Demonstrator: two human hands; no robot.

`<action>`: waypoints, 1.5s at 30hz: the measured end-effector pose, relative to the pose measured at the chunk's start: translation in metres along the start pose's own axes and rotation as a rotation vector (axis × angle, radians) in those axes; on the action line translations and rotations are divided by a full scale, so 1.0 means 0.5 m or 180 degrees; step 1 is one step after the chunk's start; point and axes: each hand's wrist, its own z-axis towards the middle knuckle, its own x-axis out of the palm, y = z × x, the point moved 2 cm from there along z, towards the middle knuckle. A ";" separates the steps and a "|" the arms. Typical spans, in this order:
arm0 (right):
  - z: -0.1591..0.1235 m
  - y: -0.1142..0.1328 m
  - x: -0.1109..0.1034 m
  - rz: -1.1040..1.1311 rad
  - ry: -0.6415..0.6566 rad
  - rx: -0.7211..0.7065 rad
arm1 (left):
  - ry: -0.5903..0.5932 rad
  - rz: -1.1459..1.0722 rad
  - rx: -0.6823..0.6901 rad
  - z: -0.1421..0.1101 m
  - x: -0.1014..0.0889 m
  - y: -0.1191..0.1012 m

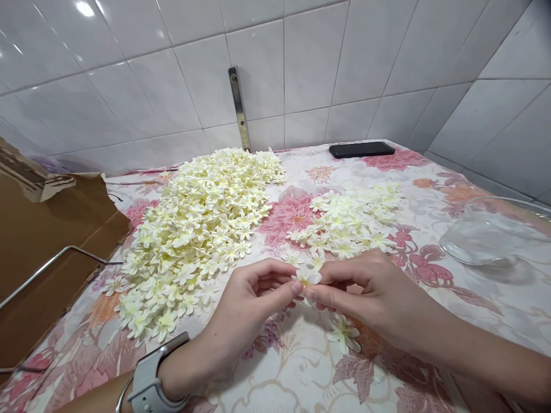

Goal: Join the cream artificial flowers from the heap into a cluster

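Between the fingertips of both hands is a white artificial flower (308,276) with a yellowish centre. My left hand (262,292), with a watch (157,376) on its wrist, pinches the flower's left side. On the other side my right hand (365,287) grips it between thumb and fingers. A single loose flower (343,332) lies on the cloth just below my right hand. Left of my hands spreads a large heap of yellowish-white flowers (206,212). A smaller, whiter pile of flowers (353,221) lies behind my right hand.
A floral tablecloth (279,367) covers the table. Brown cardboard (64,229) with a bent metal rod (43,275) stands at the left. A black phone (361,149) lies near the tiled wall (310,69), which carries a metal bracket (239,109). At right sits a clear bowl (482,235).
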 end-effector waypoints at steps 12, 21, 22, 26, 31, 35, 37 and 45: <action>0.008 -0.012 -0.036 -0.0523 -0.0559 0.0060 | -0.0294 -0.0118 0.0179 0.011 -0.011 0.001; 0.035 -0.041 -0.078 -0.1923 -0.1429 -0.0417 | -0.0161 -0.0235 -0.0138 0.014 -0.006 0.008; 0.034 -0.039 -0.078 -0.2013 -0.1480 -0.0484 | -0.0157 -0.0233 -0.0167 0.013 -0.005 0.008; 0.022 -0.014 -0.071 -0.1906 -0.1645 -0.0664 | -0.0138 -0.0214 -0.0125 0.011 -0.005 0.009; 0.007 0.015 -0.021 -0.0651 0.0236 -0.0170 | 0.0097 -0.0089 0.0090 0.010 -0.005 0.009; -0.002 0.016 0.002 -0.0883 0.0337 -0.0220 | 0.0179 0.0134 0.0109 0.005 -0.002 0.008; -0.003 0.011 0.006 -0.0897 0.0255 -0.0217 | 0.0211 0.0167 0.0065 0.003 -0.001 0.008; -0.004 0.007 0.006 -0.0623 0.0113 0.0152 | 0.0010 0.0235 0.0170 0.008 -0.005 0.006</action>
